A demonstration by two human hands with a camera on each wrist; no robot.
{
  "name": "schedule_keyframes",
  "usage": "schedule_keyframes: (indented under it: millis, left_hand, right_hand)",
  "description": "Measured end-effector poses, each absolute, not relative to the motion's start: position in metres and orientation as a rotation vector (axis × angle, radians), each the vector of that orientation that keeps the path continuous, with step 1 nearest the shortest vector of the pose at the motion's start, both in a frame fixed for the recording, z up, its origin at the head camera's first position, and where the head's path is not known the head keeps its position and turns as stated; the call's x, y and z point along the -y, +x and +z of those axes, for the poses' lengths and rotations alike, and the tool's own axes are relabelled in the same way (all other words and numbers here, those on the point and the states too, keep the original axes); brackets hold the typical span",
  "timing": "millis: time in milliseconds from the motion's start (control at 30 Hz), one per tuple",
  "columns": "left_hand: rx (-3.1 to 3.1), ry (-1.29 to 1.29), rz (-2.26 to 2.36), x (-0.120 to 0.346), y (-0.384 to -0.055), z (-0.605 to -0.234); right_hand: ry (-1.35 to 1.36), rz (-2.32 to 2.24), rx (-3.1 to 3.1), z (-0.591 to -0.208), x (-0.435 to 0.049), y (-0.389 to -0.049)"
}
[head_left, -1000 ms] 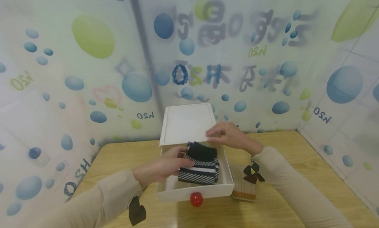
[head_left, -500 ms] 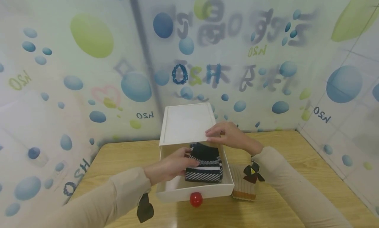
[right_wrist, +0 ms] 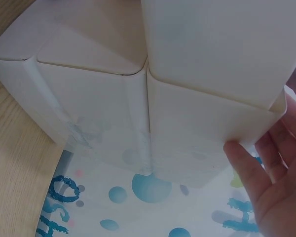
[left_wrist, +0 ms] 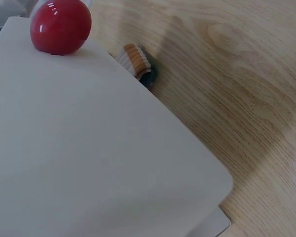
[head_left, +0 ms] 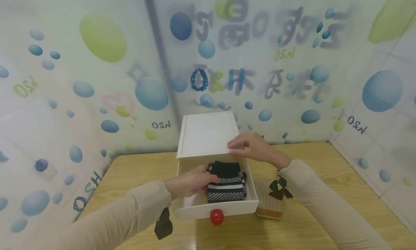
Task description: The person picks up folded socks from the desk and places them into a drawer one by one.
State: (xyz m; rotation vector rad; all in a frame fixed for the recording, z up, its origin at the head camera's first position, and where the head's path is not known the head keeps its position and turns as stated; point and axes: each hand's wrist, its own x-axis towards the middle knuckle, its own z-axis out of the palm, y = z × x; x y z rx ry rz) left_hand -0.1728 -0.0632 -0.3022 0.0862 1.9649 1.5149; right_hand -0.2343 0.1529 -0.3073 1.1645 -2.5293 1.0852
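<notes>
A white box (head_left: 208, 132) stands on the table with its white drawer (head_left: 237, 207) pulled out; the drawer front has a round red knob (head_left: 216, 216). Inside lies a folded black-and-white striped sock (head_left: 227, 196), at the drawer's right side. My left hand (head_left: 191, 181) pinches its left edge, thumb on top; the fingertips are partly hidden. At the box's front right top corner, my right hand (head_left: 251, 147) grips the edge; the thumb (right_wrist: 244, 160) presses the wall in the right wrist view. The left hand is hidden behind the drawer in the left wrist view.
A beige ribbed sock (head_left: 269, 205) with an orange band lies on the wooden table (head_left: 143, 170), right of the drawer. Behind the table hangs a wall covering (head_left: 266, 95) with blue and green spots. Dark bow-shaped pieces (head_left: 163, 224) dangle from the sleeves.
My left hand has moved to the right with the striped sock, which now sits lower and nearer the drawer's right wall. The right hand stays at the box corner.
</notes>
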Motion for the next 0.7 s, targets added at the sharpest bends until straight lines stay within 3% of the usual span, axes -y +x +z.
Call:
schedule_keyframes:
  millis: [700]
  left_hand:
    - [-2.195, 0.232, 1.324, 0.0648, -0.1753, -0.3046]
  right_hand:
    - [1.169, 1.067, 2.532, -0.3074, -0.1557, -0.2348]
